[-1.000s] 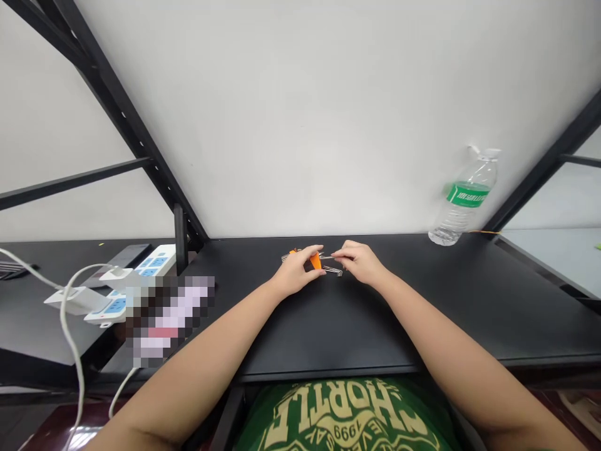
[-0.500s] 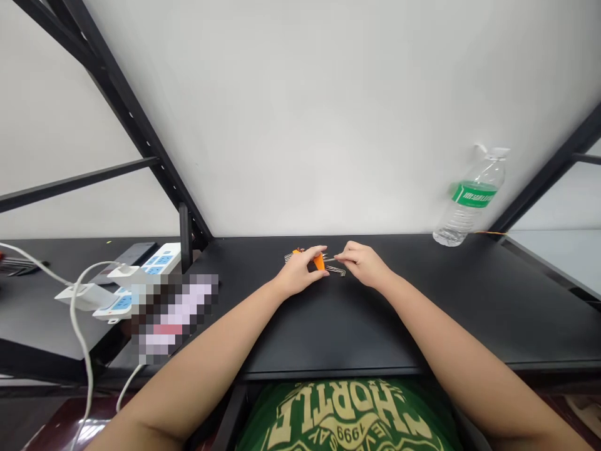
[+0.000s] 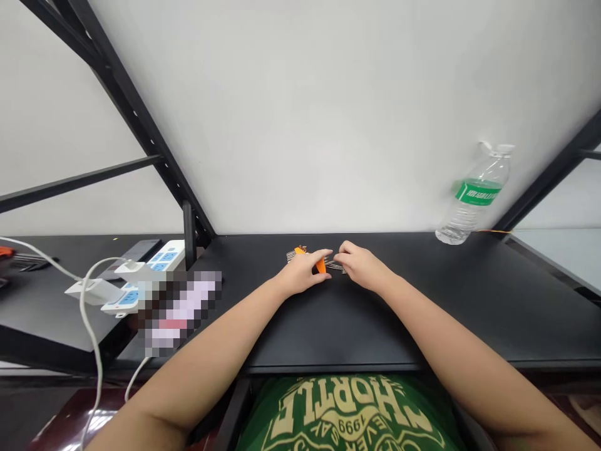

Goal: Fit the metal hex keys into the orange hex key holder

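My left hand [image 3: 300,274] is closed around an orange hex key holder [image 3: 321,265] on the black tabletop, thumb on the near side and fingers on the far side. Silvery hex keys [image 3: 334,266] stick out of the holder's right side, and more metal ends [image 3: 291,255] show to the left of my left hand. With fingertips pinched together, my right hand [image 3: 359,266] is at the right ends of the keys. It seems to grip one hex key, mostly hidden by the fingers.
A water bottle [image 3: 476,194] with a green label stands at the back right by the wall. On the left are a white power strip [image 3: 171,250] with plugged-in chargers, a white cable [image 3: 91,332], a blurred-out object [image 3: 183,313] and black frame posts [image 3: 154,150].
My right hand has moved slightly left, closer to the holder, and less of the key between its fingers shows. My left hand keeps its hold. The view has shifted a little.
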Motion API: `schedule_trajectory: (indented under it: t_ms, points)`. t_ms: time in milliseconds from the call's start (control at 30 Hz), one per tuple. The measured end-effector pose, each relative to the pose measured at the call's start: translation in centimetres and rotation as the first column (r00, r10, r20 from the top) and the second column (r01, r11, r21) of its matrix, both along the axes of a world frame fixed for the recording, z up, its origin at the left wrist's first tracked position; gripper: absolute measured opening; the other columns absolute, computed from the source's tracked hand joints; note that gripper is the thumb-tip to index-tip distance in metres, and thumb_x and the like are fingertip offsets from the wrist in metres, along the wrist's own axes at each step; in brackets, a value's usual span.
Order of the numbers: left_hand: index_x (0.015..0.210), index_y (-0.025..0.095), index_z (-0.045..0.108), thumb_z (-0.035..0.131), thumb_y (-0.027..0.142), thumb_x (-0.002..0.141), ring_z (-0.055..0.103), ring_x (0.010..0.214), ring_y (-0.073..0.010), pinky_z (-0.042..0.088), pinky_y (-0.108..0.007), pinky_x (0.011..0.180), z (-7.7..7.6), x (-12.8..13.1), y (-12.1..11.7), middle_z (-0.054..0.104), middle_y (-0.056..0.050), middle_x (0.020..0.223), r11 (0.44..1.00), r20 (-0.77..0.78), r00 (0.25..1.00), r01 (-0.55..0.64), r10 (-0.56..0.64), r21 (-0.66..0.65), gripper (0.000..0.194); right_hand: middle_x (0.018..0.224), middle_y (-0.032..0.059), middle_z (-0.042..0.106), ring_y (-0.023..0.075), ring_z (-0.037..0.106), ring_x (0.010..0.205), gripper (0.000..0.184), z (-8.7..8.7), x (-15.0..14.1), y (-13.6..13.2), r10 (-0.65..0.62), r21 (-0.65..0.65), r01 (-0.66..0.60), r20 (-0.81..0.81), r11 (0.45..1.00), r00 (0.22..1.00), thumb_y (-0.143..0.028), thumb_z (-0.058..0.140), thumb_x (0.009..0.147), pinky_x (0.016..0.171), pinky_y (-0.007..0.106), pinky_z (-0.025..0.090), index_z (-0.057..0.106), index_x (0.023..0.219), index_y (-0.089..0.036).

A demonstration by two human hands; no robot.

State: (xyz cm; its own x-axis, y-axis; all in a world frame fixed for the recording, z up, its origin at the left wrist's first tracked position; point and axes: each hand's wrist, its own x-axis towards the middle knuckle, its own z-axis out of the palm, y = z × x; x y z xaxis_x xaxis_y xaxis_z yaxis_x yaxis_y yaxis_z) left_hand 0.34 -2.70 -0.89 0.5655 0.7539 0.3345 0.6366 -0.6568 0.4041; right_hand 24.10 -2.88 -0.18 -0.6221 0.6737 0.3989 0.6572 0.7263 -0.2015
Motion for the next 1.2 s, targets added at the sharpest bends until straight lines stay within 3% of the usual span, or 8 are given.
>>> schedule_trajectory:
  t_ms: [233, 367, 500, 600, 733, 933, 1067, 1200]
  points:
    - [0.122, 0.023, 0.061, 0.072, 0.037, 0.084, 0.069, 0.079, -0.0173, 0.053, -0.028, 0.075, 0.9, 0.6, -1.0, 0.073, -0.001, 0.095, 0.999, 0.057, 0.998, 0.034, -0.034, 0.001, 0.042, 0.099, 0.0047, 0.056, 0.0131, 0.05, 0.073, 0.02, -0.3, -1.8, -1.0, 0.096, -0.08, -0.109, -0.146, 0.991, 0.985, -0.009, 0.048, 0.091, 0.068, 0.026, 0.042, 0.062, 0.1, -0.02]
    - [0.121, 0.024, 0.064, 0.072, 0.035, 0.085, 0.068, 0.084, -0.0156, 0.053, -0.028, 0.08, 0.8, 0.3, -0.6, 0.074, -0.001, 0.104, 0.999, 0.157, 0.987, 0.04, -0.043, 0.024, 0.038, 0.092, 0.0039, 0.059, 0.0152, 0.054, 0.076, 0.014, -0.9, -2.2, -0.7, 0.08, -0.11, -0.111, -0.253, 0.988, 0.964, -0.011, 0.05, 0.091, 0.071, 0.027, 0.044, 0.06, 0.096, -0.02]
    - [0.114, 0.024, 0.071, 0.071, 0.038, 0.088, 0.07, 0.09, -0.0163, 0.054, -0.028, 0.085, 0.1, 0.0, 0.0, 0.074, -0.004, 0.11, 0.995, 0.223, 0.971, 0.076, -0.09, 0.072, 0.03, 0.092, 0.0047, 0.061, 0.0165, 0.057, 0.079, 0.013, -1.6, -0.6, 0.6, -0.107, -0.131, 0.083, -0.186, 0.988, 0.977, -0.017, 0.053, 0.091, 0.074, 0.029, 0.043, 0.065, 0.089, -0.02]
    - [0.108, 0.024, 0.075, 0.071, 0.04, 0.088, 0.069, 0.081, -0.0146, 0.055, -0.028, 0.08, -0.3, -0.1, 0.1, 0.074, -0.004, 0.104, 0.995, 0.208, 0.974, 0.076, -0.088, 0.068, 0.025, 0.089, 0.0045, 0.062, 0.0168, 0.059, 0.078, 0.014, -2.1, 0.9, 1.7, -0.21, -0.265, 0.188, -0.059, 0.946, 0.976, -0.021, 0.057, 0.089, 0.074, 0.03, 0.044, 0.071, 0.087, -0.02]
    - [0.111, 0.025, 0.075, 0.072, 0.04, 0.087, 0.068, 0.076, -0.0148, 0.055, -0.029, 0.079, -0.5, -0.2, -0.1, 0.074, -0.003, 0.097, 0.998, 0.219, 0.974, 0.057, -0.063, 0.031, 0.028, 0.09, 0.0039, 0.064, 0.0158, 0.06, 0.078, 0.017, -2.3, 1.6, 2.3, -0.216, -0.365, 0.199, -0.006, 0.91, 0.976, -0.02, 0.057, 0.087, 0.074, 0.028, 0.044, 0.074, 0.088, -0.022]
    - [0.11, 0.025, 0.075, 0.074, 0.037, 0.087, 0.071, 0.094, -0.0176, 0.054, -0.031, 0.092, -0.5, -0.2, 0.3, 0.075, -0.004, 0.106, 0.995, 0.248, 0.966, 0.057, -0.075, 0.077, 0.027, 0.088, 0.0034, 0.066, 0.0159, 0.061, 0.078, 0.016, -2.3, 1.2, 2.2, -0.216, -0.359, 0.184, -0.051, 0.915, 0.975, -0.022, 0.058, 0.086, 0.074, 0.027, 0.045, 0.074, 0.085, -0.022]
    - [0.105, 0.026, 0.077, 0.069, 0.038, 0.09, 0.07, 0.09, -0.0174, 0.056, -0.033, 0.087, -0.7, -0.1, 0.5, 0.073, -0.005, 0.106, 0.994, 0.208, 0.975, 0.064, -0.083, 0.094, 0.02, 0.086, 0.0037, 0.066, 0.0151, 0.06, 0.076, 0.017, -2.3, 1.0, 2.2, -0.186, -0.339, 0.168, -0.023, 0.926, 0.982, -0.017, 0.057, 0.083, 0.073, 0.026, 0.045, 0.073, 0.08, -0.021]
    - [0.101, 0.025, 0.078, 0.069, 0.037, 0.09, 0.069, 0.086, -0.016, 0.057, -0.032, 0.085, -0.7, 0.0, 0.3, 0.072, -0.005, 0.106, 0.996, 0.24, 0.969, 0.044, -0.061, 0.076, 0.018, 0.081, 0.0051, 0.068, 0.0159, 0.06, 0.069, 0.008, -1.7, 1.0, 2.0, -0.312, -0.341, 0.333, 0.116, 0.879, 0.943, -0.015, 0.063, 0.074, 0.062, 0.026, 0.041, 0.068, 0.073, -0.02]
